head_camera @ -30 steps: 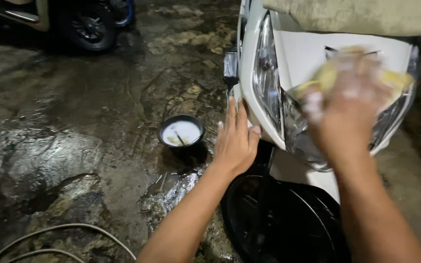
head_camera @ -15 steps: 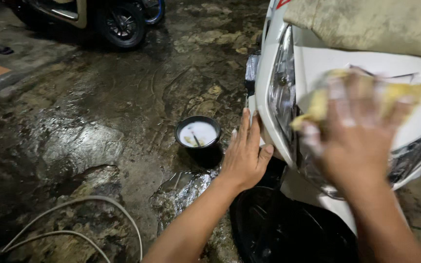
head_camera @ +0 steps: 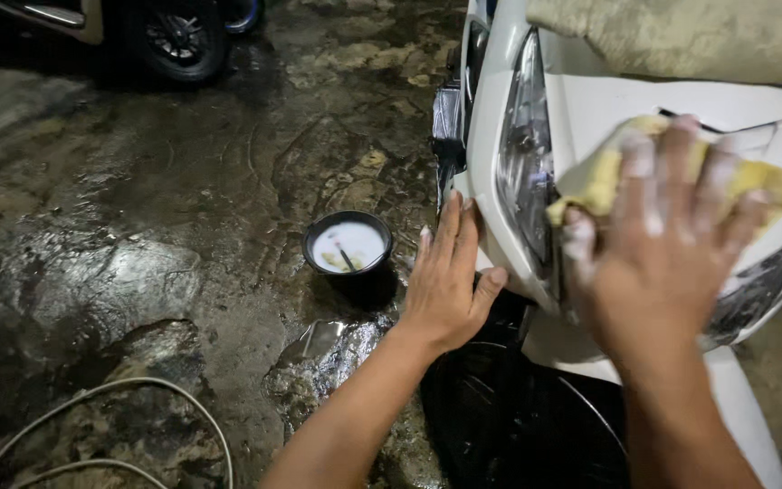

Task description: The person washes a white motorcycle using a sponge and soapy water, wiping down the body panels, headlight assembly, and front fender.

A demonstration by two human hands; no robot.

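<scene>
The right hand [head_camera: 658, 258] lies flat with fingers spread over a yellow sponge [head_camera: 599, 177], pressing it against the white front panel [head_camera: 608, 109] of a scooter, just beside the headlight [head_camera: 522, 167]. The hand does not pinch the sponge; it pins it under the palm, and white suds coat the fingertips. A spread palm covers more of the panel than a fingertip grip would, which appears to be the reason for the hold.

The left hand [head_camera: 445, 281] is unclenched and holds nothing. Its fingers rest flat against the lower edge of the bodywork below the headlight, seemingly as a brace to steady the person against the pressure of the other arm.

A small black bowl [head_camera: 348, 249] of milky liquid stands on the wet concrete floor [head_camera: 138, 226], near the left hand but not touching it. A thin dark object stands in the liquid; I cannot tell what it is. The bowl's position looks chosen for easy reach.

A pale hose [head_camera: 110, 398] loops across the floor at lower left, well apart from both hands. The scooter's black front tyre [head_camera: 518, 426] sits directly beneath the panel. A beige cloth [head_camera: 699, 41] drapes over the top of the scooter. The wheel of another vehicle [head_camera: 174, 36] stands at the upper left.
</scene>
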